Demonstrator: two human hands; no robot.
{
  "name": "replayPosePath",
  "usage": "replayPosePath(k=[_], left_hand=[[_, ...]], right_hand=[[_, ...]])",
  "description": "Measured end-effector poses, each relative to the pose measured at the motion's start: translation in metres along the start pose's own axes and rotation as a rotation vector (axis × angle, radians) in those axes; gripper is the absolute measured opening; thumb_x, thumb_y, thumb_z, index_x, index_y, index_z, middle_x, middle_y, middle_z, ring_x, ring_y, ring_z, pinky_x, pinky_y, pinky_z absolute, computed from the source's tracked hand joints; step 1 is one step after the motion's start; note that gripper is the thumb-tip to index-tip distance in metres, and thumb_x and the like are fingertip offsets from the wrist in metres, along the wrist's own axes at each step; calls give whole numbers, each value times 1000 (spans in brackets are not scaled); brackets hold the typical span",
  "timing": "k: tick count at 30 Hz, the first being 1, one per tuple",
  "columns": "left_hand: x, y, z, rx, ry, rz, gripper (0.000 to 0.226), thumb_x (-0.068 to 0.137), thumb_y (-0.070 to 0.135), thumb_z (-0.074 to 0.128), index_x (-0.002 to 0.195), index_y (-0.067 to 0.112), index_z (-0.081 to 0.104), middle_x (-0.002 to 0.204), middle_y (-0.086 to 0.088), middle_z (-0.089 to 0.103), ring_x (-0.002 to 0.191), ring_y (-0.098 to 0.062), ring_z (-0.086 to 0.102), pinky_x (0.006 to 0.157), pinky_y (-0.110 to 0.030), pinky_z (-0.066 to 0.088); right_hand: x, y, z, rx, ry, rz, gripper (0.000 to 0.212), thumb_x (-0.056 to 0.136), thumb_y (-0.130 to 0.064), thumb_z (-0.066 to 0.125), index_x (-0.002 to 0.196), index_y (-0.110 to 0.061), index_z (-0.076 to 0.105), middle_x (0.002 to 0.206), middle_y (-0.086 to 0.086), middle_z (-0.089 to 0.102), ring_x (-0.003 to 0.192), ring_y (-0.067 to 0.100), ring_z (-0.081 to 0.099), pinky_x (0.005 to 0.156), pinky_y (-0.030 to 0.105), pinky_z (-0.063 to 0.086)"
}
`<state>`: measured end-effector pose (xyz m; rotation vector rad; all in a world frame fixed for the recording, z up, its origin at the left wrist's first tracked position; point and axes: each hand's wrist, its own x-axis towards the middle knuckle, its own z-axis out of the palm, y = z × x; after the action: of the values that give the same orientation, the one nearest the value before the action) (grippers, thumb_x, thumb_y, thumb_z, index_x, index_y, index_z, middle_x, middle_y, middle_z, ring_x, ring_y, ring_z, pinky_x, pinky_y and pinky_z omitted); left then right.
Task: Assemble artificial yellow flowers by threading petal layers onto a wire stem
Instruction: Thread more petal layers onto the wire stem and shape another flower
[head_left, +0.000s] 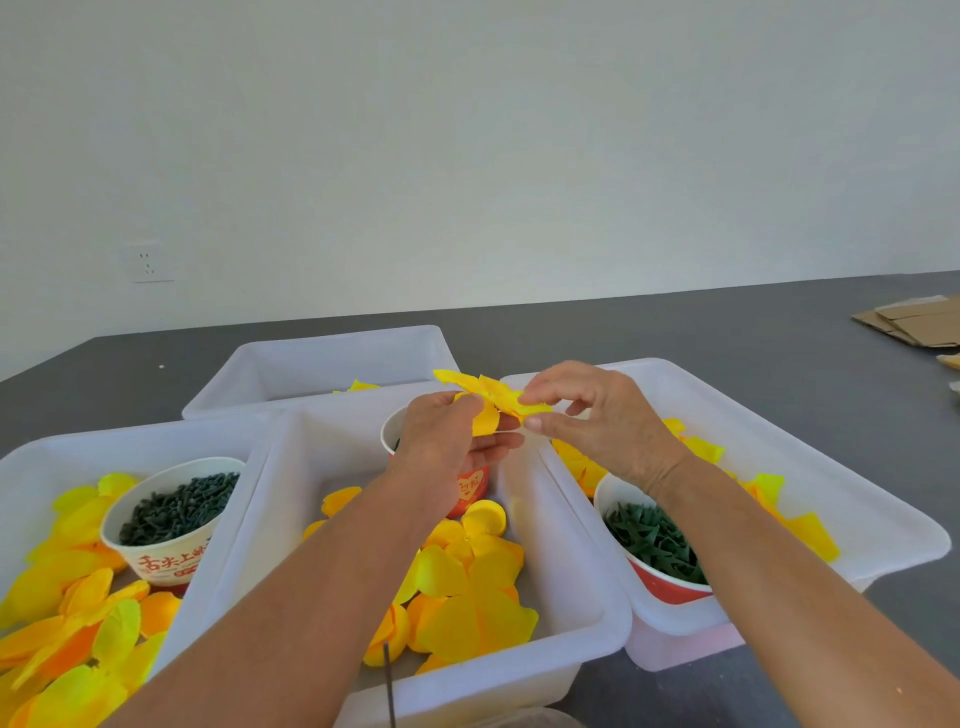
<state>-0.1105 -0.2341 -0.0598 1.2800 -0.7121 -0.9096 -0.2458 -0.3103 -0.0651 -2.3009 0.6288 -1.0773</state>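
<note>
head view: both hands pinch thin, crinkled yellow petal layer (491, 397).

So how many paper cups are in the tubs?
3. One cup sits in the left tub, one cup in the middle tub behind the left hand, one cup in the right tub. More may be hidden.

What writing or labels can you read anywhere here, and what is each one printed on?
"舌尖上的" in red, the last characters cut off by the tub wall: on the white paper cup of dark green pieces in the left tub.
Red cup behind the left hand: a heart with white characters, too blurred and too hidden to read.
Red cup of green leaf pieces: no print shows.
Wall socket: no text.
</note>
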Motion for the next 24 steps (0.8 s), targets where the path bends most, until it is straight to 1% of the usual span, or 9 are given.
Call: replayPosePath(k=[2, 6, 8, 10, 12, 15, 20, 22, 24], left_hand=[[1, 0, 0, -6, -22, -5, 18, 95, 12, 46, 87, 8, 61, 69, -10, 71, 59, -21, 69, 54, -23, 55], [1, -1, 1, -21, -41, -13, 19, 95, 19, 49, 90, 6, 62, 68, -10, 71, 59, -20, 69, 56, -24, 55], [3, -2, 1, -27, -56, -1, 19, 95, 21, 52, 91, 7, 63, 72, -11, 71, 64, -22, 69, 63, -29, 57], [2, -3, 1, -28, -106, 30, 20, 91, 25, 58, 96, 6, 65, 83, -12, 72, 75, -25, 70, 73, -35, 58], [0, -4, 3, 0, -161, 76, 23, 84, 21, 66, 100, 4, 65, 89, -13, 73, 80, -25, 71, 71, -33, 59], [-3, -6, 4, 22, -175, 118, 26, 76, 6, 72, 100, 1, 63, 85, -12, 72, 74, -22, 71, 63, -30, 59], [2, -5, 2, 52, -87, 125, 33, 73, -4, 73, 102, 7, 62, 96, -13, 68, 83, -26, 68, 65, -33, 60], [5, -7, 0, 120, -8, 122, 29, 72, -3, 74, 88, 18, 62, 92, -10, 67, 85, -27, 66, 69, -39, 59], [8, -8, -2, 170, 52, 105, 28, 71, -1, 75, 86, 20, 63, 96, -15, 68, 94, -34, 65, 82, -49, 55]], right_hand=[[0, -1, 0, -24, -7, -23, 8, 84, -5, 66, 89, -4, 72, 88, 3, 63, 80, 13, 55, 70, 21, 43], [2, -2, 0, 60, -37, 29, 16, 92, -8, 54, 81, -7, 66, 74, -3, 57, 68, 5, 49, 69, 19, 39], [2, -2, -1, 140, -21, 77, 16, 91, -9, 56, 80, -8, 68, 71, -3, 59, 63, 1, 50, 67, 17, 44], [2, -1, -2, 241, 28, 122, 18, 89, -10, 61, 73, -9, 68, 66, 2, 58, 58, 3, 50, 58, 13, 43], [3, 1, -1, 302, 79, 165, 22, 85, -14, 65, 63, -12, 65, 59, 2, 55, 55, 6, 49, 50, 11, 40], [4, 3, 0, 399, 101, 235, 25, 81, -16, 69, 59, -8, 61, 51, -1, 52, 46, 5, 44, 45, 12, 37], [6, 5, -1, 604, 91, 315, 20, 88, -18, 60, 73, -7, 67, 67, 4, 64, 56, 9, 54, 51, 18, 45], [8, 7, -2, 535, 164, 311, 24, 93, -16, 55, 78, 1, 64, 74, 10, 62, 61, 12, 53, 51, 19, 45], [10, 9, -2, 440, 269, 308, 26, 96, -15, 50, 85, 7, 59, 75, 14, 59, 62, 15, 53, 48, 18, 42]])
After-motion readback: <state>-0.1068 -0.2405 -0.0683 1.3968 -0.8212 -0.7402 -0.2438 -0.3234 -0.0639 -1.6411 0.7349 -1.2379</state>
